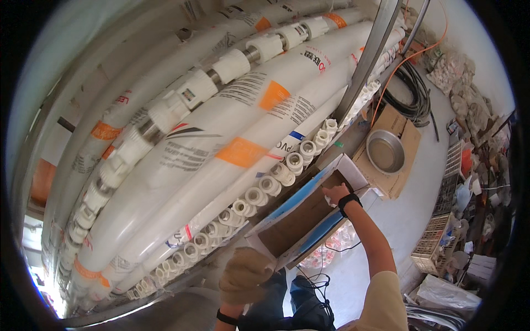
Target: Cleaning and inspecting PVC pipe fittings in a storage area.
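A long open cardboard box (297,215) with blue-and-white sides lies before me, its brown inside showing. My right hand (337,193), with a black band on the wrist, reaches over the near side into its right end. The fingers are bent, and a small white scrap (330,201) shows beneath them; whether they grip it is unclear. By the box's left end, my left hand (232,309) is mostly hidden behind a bunched brown cloth (246,273) that it holds up.
White plastic pipe fittings (270,185) line the rack's edge, below wrapped PVC pipes (198,142). A metal upright (368,62) rises beyond. On flattened cardboard (399,124) sits a metal bowl (385,152). Black hose (408,95), plastic crates (432,244) and loose cables (319,285) lie around.
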Action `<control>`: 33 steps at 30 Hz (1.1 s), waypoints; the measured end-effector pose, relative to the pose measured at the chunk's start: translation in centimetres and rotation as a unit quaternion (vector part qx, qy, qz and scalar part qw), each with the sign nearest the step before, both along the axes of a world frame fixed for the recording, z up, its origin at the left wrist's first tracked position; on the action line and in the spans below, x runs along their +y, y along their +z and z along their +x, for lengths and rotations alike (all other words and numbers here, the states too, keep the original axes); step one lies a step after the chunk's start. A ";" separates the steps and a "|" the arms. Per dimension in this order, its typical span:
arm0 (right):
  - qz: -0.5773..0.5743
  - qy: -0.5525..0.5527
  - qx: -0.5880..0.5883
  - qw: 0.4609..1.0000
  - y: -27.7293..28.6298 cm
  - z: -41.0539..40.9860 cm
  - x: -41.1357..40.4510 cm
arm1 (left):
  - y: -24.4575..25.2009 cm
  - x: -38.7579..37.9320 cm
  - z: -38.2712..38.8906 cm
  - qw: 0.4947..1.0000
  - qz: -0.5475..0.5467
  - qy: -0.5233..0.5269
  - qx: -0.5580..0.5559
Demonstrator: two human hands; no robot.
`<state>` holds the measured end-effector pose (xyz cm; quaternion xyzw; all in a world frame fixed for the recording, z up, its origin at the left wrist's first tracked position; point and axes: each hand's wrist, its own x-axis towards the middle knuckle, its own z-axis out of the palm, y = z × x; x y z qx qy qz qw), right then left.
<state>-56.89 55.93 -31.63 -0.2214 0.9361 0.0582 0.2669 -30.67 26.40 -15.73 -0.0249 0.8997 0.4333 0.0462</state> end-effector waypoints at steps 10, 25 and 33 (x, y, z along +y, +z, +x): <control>-0.297 0.013 0.066 0.952 14.6 11.5 -0.5 | 2.2 0.7 7.1 0.974 0.170 0.138 0.053; -0.543 0.186 0.136 0.807 32.5 31.6 -8.1 | 10.3 8.6 12.6 0.886 0.415 0.128 0.164; -0.588 0.167 0.149 0.777 32.8 36.0 -7.3 | 13.3 9.5 17.5 0.916 0.328 0.170 0.158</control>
